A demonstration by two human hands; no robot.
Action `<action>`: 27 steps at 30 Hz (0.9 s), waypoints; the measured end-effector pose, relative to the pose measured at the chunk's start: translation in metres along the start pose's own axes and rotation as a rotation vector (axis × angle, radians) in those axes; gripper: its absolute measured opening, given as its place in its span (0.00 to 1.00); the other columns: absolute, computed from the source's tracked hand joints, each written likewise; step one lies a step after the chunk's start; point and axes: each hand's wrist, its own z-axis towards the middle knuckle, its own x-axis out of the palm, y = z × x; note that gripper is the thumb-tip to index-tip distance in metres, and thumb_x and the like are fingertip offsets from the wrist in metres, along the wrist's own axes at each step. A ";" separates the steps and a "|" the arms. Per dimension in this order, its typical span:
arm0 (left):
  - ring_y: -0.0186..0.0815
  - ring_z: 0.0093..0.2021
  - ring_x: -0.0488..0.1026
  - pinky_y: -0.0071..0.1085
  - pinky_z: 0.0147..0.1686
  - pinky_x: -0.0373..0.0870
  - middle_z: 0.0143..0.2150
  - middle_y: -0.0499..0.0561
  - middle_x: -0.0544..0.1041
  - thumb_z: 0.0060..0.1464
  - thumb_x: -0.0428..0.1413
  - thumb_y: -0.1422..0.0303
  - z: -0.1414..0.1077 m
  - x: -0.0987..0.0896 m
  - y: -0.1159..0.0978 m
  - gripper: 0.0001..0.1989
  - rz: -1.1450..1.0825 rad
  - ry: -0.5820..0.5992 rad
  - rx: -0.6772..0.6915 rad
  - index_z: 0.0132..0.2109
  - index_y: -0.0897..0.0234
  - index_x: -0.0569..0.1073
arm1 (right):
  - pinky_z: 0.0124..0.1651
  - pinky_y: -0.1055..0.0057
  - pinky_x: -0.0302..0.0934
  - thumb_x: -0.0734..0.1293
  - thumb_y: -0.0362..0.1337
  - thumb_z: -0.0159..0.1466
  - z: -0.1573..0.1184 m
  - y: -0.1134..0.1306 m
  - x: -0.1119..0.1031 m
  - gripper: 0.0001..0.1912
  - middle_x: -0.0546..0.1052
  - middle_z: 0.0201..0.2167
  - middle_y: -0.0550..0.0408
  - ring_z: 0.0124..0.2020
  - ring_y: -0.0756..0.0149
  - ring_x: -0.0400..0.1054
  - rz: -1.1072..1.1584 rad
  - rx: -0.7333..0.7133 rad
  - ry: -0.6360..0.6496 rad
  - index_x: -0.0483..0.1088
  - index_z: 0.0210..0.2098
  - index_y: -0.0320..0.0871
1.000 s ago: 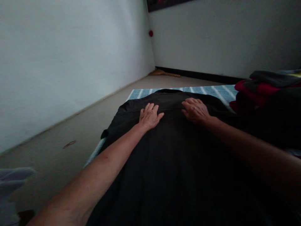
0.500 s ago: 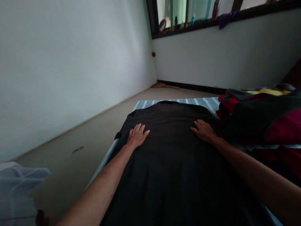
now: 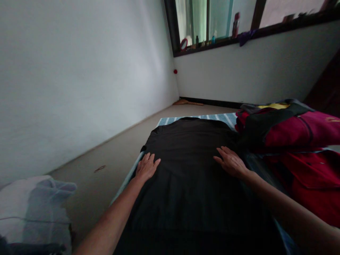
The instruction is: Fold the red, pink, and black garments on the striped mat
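A black shirt (image 3: 183, 170) lies spread out with its collar at the far end, on a blue-and-white striped cloth (image 3: 220, 118). Flat on the shirt's left side rests my left hand (image 3: 147, 166), its fingers apart. My right hand (image 3: 230, 161) lies over the right side of the shirt, palm down with the fingers stretched forward. Neither hand grips the fabric. The shirt's near end fades into shadow at the bottom of the view.
To the right is a pile of folded clothes (image 3: 289, 129), with a red garment (image 3: 316, 184) nearer me. Whitish see-through material (image 3: 39, 205) stands at lower left. Beyond are a wooden-handled broom (image 3: 187, 102) on the floor and a windowsill with bottles (image 3: 236, 24).
Both hands have slid back along the shirt toward me, staying flat. The camera view has shifted, bringing more of the red garment and the pile into sight.
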 end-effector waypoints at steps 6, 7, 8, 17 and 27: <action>0.44 0.69 0.47 0.47 0.63 0.49 0.70 0.59 0.51 0.63 0.35 0.54 -0.030 -0.002 0.000 0.31 0.026 0.043 -0.035 0.67 0.66 0.55 | 0.65 0.53 0.44 0.53 0.52 0.68 -0.050 0.014 -0.002 0.33 0.56 0.65 0.38 0.67 0.50 0.46 -0.011 -0.031 0.018 0.57 0.64 0.37; 0.45 0.69 0.47 0.48 0.63 0.49 0.70 0.60 0.50 0.63 0.35 0.54 -0.033 -0.003 -0.002 0.32 0.028 0.039 -0.042 0.66 0.67 0.55 | 0.64 0.53 0.44 0.53 0.52 0.68 -0.057 0.015 -0.003 0.33 0.56 0.65 0.38 0.67 0.50 0.46 -0.017 -0.029 -0.005 0.57 0.64 0.37; 0.46 0.69 0.46 0.48 0.63 0.48 0.70 0.60 0.50 0.63 0.35 0.54 -0.037 -0.004 -0.005 0.32 0.033 0.036 -0.041 0.66 0.68 0.55 | 0.64 0.53 0.45 0.53 0.52 0.68 -0.064 0.017 -0.004 0.33 0.56 0.65 0.38 0.67 0.50 0.46 -0.014 -0.042 -0.030 0.57 0.64 0.37; 0.45 0.69 0.45 0.50 0.63 0.49 0.70 0.60 0.49 0.62 0.34 0.52 -0.067 -0.001 -0.013 0.34 0.012 0.048 -0.029 0.67 0.70 0.53 | 0.65 0.49 0.45 0.56 0.57 0.66 -0.129 0.026 0.009 0.33 0.58 0.65 0.43 0.66 0.52 0.47 0.054 -0.205 -0.050 0.61 0.62 0.44; 0.44 0.68 0.49 0.48 0.62 0.52 0.69 0.59 0.53 0.64 0.35 0.53 -0.094 0.007 -0.010 0.31 0.032 -0.043 0.008 0.66 0.68 0.57 | 0.60 0.47 0.56 0.60 0.52 0.65 -0.165 0.040 0.014 0.27 0.66 0.60 0.43 0.62 0.50 0.58 0.057 -0.379 -0.210 0.67 0.58 0.44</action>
